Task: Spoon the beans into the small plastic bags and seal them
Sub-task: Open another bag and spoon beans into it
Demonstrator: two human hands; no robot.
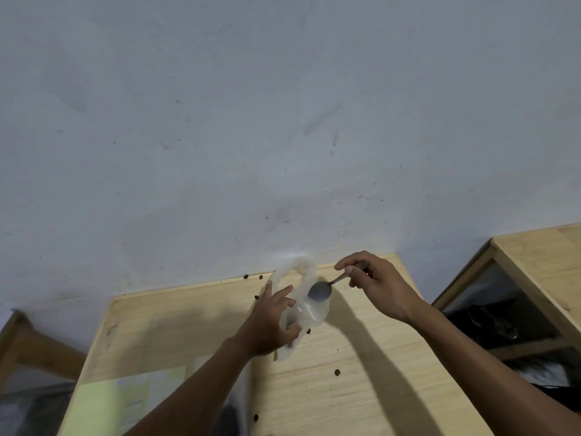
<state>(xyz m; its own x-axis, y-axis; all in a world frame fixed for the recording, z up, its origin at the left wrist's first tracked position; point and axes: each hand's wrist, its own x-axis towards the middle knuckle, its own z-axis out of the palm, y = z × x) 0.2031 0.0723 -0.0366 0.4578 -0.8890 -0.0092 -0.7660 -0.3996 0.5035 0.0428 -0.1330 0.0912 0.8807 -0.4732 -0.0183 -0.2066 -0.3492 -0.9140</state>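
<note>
Left hand [271, 322] grips the small clear plastic bag [302, 305] by its side, fingers curled round the film, holding it up just above the wooden table [361, 404] near the back wall. Right hand [374, 286] pinches the handle of a metal spoon [320, 291] between thumb and fingers; the bowl sits at or just inside the bag mouth, seen through the plastic. Can't tell if the spoon carries beans, the bowl is blurred by the film. Step looks like tipping a spoonful in. To do it well: keep the mouth held wide with the left fingers, get the bowl fully past the rim before rotating the wrist, tip slowly so beans slide down the inner wall rather than bounce. Stray beans [337, 372] already lie scattered on the table, some along the back edge, one just beside the bag's lower corner, so spill risk is real. Keep the bag bottom hanging low so weight settles there and leaves clean film at the top for sealing. Bean supply isn't clearly visible. Yellow-green paper [125, 401] lies at the table's near left.
</note>
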